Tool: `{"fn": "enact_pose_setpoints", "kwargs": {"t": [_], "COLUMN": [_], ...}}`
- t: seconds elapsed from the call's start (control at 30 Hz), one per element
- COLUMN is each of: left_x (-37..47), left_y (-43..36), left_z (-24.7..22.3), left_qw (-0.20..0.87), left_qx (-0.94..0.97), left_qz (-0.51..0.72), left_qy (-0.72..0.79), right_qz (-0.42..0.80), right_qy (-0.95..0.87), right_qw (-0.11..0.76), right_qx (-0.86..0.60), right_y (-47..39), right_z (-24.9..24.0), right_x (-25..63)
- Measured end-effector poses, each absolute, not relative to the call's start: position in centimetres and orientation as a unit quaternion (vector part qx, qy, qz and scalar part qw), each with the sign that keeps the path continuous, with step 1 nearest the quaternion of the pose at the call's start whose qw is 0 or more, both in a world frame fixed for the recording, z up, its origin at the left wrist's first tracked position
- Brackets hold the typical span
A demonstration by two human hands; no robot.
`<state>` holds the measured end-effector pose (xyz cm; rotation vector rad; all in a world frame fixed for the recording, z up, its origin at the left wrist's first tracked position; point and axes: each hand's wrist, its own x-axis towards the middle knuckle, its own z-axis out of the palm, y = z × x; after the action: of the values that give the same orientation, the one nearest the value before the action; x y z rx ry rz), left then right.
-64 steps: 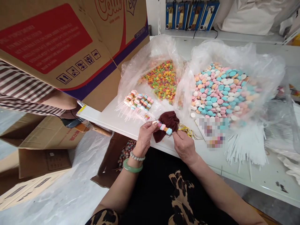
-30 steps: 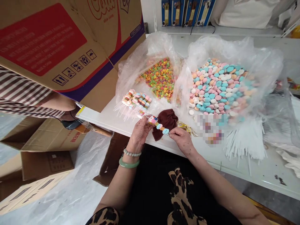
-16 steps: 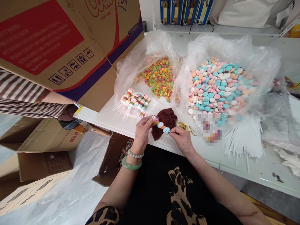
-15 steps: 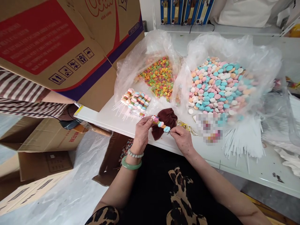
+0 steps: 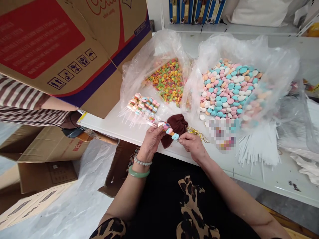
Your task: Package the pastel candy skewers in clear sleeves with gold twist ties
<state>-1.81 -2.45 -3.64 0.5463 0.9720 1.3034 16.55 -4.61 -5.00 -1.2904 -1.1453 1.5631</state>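
My left hand (image 5: 152,139) has its thumb and fingers closed around a clear printed wrapper (image 5: 164,125), just above the table's front edge. Out of the wrapper's right end comes a candy skewer (image 5: 171,133), with blue, pink and orange-brown pieces in a row. At its blue end, my right hand (image 5: 191,143) pinches the tip; the fingers hide what exactly they grip, probably the thin stick. Behind the skewer lies a bunched dark brown cloth (image 5: 177,123). Gold twist ties (image 5: 196,132) lie beyond my right hand. Finished-looking candy skewers (image 5: 143,103) are piled on the left.
Clear bags hold ring candies (image 5: 171,81) and pastel oval candies (image 5: 229,89). White sticks (image 5: 259,146) lie on the right of the white table (image 5: 249,181). A large carton (image 5: 99,83) stands at the left, beside another person's striped sleeve (image 5: 22,93).
The candy skewer sits slightly deeper in the wrapper, and its blue end is closer to my left hand. My right hand has shifted a little left with it. The view has drifted slightly.
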Motion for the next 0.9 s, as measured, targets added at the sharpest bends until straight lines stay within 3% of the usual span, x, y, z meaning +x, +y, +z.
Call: {"fn": "enact_pose_setpoints", "kwargs": {"t": [0.13,0.3,0.5,0.77,0.9], "left_x": [-2.8,-1.9,-2.6,-1.2,-0.3], "left_y": [-2.1,-2.5,-2.2,-2.0,-2.2], "left_z": [-3.8,-4.1,-3.9,-3.8,-4.3], "left_qw": [0.670,0.661,0.686,0.591,0.622], "left_qx": [0.273,0.288,0.304,0.317,0.277], "left_qz": [0.541,0.524,0.472,0.518,0.496], "left_qy": [0.429,0.453,0.464,0.531,0.539], "right_qz": [0.816,0.842,0.634,0.239,0.205], "right_qy": [-0.231,-0.181,-0.399,-0.719,-0.753], "right_qw": [0.324,0.315,0.410,0.364,0.343], "right_qx": [-0.419,-0.398,-0.521,-0.541,-0.523], "right_y": [-4.0,-4.2,-4.0,-5.6,-5.8], "right_z": [-4.8,-4.8,-5.5,-4.7,-4.5], "right_x": [16.9,16.3,16.6,16.4,16.4]}}
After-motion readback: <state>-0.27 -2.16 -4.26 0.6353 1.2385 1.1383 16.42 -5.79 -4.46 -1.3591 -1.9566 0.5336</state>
